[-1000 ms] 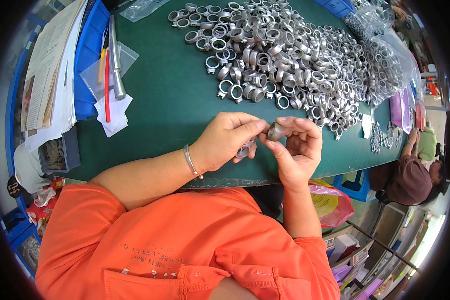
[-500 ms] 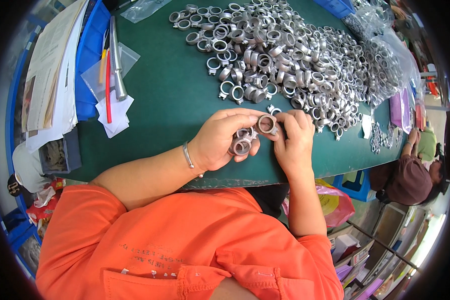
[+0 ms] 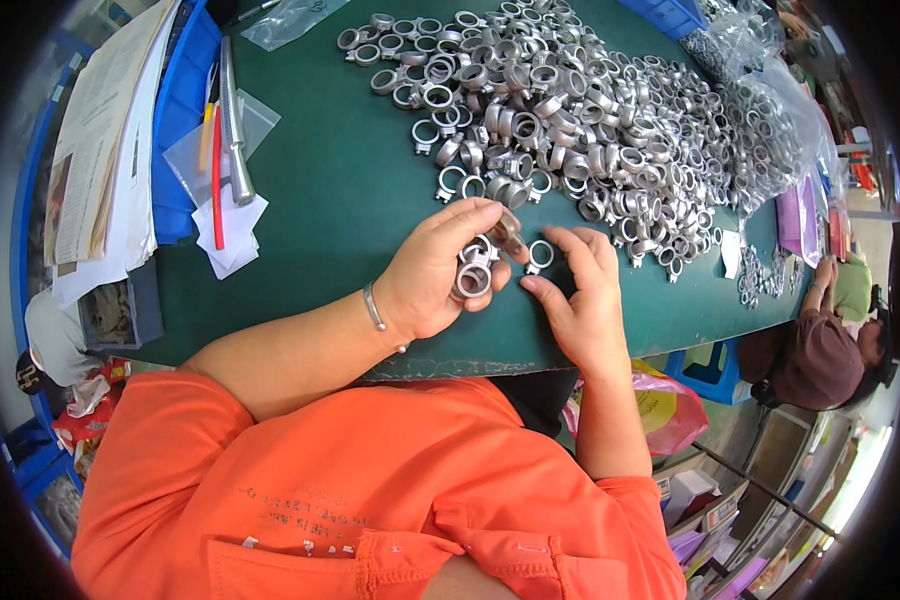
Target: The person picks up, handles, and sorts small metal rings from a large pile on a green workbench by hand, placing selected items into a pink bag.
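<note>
My left hand (image 3: 428, 265) is closed round several metal rings (image 3: 472, 280), grey with small lugs. A browner metal ring (image 3: 508, 232), tilted edge-on, is pinched under its thumb. To the right, my right hand (image 3: 587, 295) has its thumb and forefinger at opposite sides of one small grey metal ring (image 3: 540, 257) with a lug, whose opening faces up. The fingers seem to pinch it, though the contact is partly hard to see. Beyond both hands spreads a big heap of similar metal rings (image 3: 570, 110) on the green tabletop (image 3: 320, 150).
At the left lie a blue tray (image 3: 182, 130), papers (image 3: 105, 140), a metal rod (image 3: 235, 140) and a red pen (image 3: 217, 190). Plastic bags of rings (image 3: 770, 130) and a purple basket (image 3: 798, 220) stand at the right. Another person (image 3: 820, 360) sits beyond them.
My right hand has parted from the browner ring, which has turned edge-on in my left hand. A loose ring beyond my hands has come nearer, between my right thumb and forefinger.
</note>
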Tool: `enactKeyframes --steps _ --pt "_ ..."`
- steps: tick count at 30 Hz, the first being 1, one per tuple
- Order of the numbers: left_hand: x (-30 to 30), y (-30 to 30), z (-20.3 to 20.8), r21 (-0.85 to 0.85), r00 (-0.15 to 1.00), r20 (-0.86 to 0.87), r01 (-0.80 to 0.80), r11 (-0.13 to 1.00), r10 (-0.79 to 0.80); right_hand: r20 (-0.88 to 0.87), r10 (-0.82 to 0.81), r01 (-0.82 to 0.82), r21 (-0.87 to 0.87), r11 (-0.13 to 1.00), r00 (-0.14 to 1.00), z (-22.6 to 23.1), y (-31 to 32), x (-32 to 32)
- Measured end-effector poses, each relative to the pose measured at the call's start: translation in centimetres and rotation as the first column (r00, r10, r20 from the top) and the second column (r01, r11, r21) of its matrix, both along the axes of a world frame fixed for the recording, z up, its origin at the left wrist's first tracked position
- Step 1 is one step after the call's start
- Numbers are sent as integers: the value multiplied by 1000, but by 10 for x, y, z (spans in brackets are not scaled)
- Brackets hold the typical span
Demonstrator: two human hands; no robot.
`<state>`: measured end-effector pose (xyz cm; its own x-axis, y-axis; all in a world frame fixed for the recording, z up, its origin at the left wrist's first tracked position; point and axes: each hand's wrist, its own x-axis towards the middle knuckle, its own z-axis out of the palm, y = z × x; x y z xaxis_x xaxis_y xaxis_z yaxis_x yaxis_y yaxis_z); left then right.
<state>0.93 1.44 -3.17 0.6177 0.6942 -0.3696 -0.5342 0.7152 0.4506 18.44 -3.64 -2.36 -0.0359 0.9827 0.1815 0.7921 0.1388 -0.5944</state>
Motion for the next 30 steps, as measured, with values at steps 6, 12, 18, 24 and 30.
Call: enactKeyframes --steps 6,12,18,24,30 --pt "-2 -1 -2 -2 999 -45 -27 1000 27 -140 -10 7 -19 1000 990 -7 1 5" --pt "0 -6 0 108 976 -168 160 981 -141 -780 -136 133 -68 989 611 -5 -6 -5" --pt "2 -8 4 212 961 -246 183 960 -128 -676 112 59 225 973 728 -8 -8 -11" --pt "2 -9 4 272 964 -243 173 947 -107 -367 178 -46 342 939 913 -5 -8 -6" --pt "1 -11 4 454 928 -370 213 865 -34 -843 -112 34 -111 993 527 -2 -8 -8"
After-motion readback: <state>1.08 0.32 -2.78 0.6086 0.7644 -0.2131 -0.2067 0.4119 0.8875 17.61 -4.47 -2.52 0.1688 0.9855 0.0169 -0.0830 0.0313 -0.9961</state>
